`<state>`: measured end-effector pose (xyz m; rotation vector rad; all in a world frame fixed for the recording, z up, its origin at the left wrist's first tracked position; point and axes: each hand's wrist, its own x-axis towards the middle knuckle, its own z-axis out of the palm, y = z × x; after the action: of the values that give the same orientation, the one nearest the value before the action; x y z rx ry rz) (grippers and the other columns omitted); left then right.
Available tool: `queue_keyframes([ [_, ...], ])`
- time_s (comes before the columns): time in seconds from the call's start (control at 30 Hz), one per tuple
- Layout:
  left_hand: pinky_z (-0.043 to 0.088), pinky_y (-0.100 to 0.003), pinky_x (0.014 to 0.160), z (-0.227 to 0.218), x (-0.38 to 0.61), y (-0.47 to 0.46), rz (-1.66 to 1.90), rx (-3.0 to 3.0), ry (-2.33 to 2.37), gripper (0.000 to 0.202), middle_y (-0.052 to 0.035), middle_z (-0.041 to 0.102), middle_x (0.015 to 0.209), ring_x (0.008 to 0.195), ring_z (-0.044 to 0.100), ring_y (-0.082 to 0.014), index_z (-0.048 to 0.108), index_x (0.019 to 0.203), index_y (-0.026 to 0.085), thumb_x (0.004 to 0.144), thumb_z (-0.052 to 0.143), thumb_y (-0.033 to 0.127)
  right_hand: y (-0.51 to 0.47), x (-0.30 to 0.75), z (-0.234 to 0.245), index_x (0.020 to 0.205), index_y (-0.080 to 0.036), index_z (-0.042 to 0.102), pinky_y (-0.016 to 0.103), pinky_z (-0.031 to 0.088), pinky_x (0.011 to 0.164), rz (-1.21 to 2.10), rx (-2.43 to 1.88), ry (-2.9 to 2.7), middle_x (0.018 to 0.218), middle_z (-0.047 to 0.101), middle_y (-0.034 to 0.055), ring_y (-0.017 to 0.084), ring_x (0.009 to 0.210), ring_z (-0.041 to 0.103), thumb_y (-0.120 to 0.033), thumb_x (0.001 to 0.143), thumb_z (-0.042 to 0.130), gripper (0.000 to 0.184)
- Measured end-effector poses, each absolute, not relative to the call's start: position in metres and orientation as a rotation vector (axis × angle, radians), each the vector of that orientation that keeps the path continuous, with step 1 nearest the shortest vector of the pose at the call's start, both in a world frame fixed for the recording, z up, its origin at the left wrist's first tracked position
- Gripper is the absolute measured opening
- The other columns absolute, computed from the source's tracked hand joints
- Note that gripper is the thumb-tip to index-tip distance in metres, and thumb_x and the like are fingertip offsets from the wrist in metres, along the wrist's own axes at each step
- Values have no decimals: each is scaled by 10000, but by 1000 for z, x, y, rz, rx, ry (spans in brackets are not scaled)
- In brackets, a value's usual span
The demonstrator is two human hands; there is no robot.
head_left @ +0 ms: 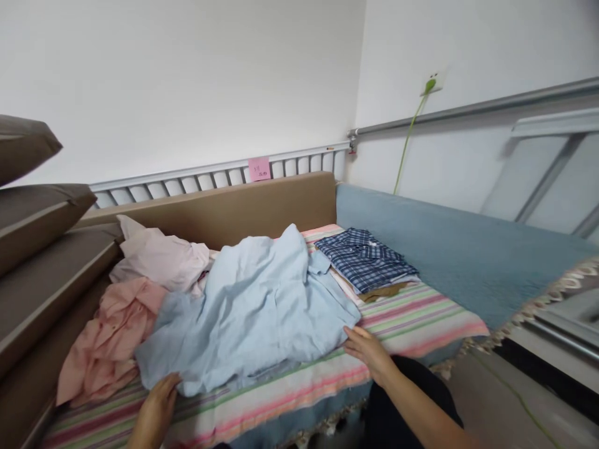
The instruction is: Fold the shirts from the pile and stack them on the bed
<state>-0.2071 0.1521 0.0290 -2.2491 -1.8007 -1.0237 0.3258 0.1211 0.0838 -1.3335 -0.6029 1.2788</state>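
Note:
A light blue shirt [253, 305] lies spread and rumpled across the striped sheet [412, 318]. My left hand [156, 402] rests at the shirt's near left edge, fingers on the fabric. My right hand [367, 349] touches the shirt's near right corner, fingers flat. Whether either hand pinches the cloth cannot be made out. A folded blue plaid shirt [365, 255] sits on top of other folded clothes to the right of the blue shirt.
A pale pink garment [159, 255] and a salmon pink one [107, 349] lie heaped at the left. Brown cushions [37, 249] are stacked at far left. A brown board [224, 209] backs the bed, and a blue cover [458, 249] lies at right.

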Motion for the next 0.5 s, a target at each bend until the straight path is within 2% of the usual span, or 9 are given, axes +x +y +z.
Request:
queue_keyframes([
  [0.1,558,-367,790,38,-213,147,-1105,-2206,-1931,325,-61,729,881,854,677,-253,678,798,232,713,470,466,110,333,88,877,-182,610,313,526,750,1345,-1262,-557,761,693,39,189,729,665,-391,595,764,383],
  [0.27,483,-404,919,62,-216,134,-1230,-2101,-2045,363,-60,700,1029,998,631,-249,670,909,222,707,476,453,95,343,103,829,-198,573,307,528,743,1407,-1128,-525,779,706,40,193,750,672,-362,624,760,322],
  [0.4,525,-418,853,30,-223,125,-1225,-2061,-2116,338,-61,726,919,907,663,-271,690,792,226,654,470,442,77,340,87,828,-182,596,297,519,702,1498,-1199,-555,767,709,58,185,702,669,-389,642,737,313],
  [0.5,546,-428,828,-3,-232,117,-1176,-2123,-2105,290,-25,734,868,863,675,-279,698,711,270,637,459,417,66,338,71,825,-173,612,280,509,680,1542,-1298,-568,752,709,66,172,676,666,-418,654,720,318],
])
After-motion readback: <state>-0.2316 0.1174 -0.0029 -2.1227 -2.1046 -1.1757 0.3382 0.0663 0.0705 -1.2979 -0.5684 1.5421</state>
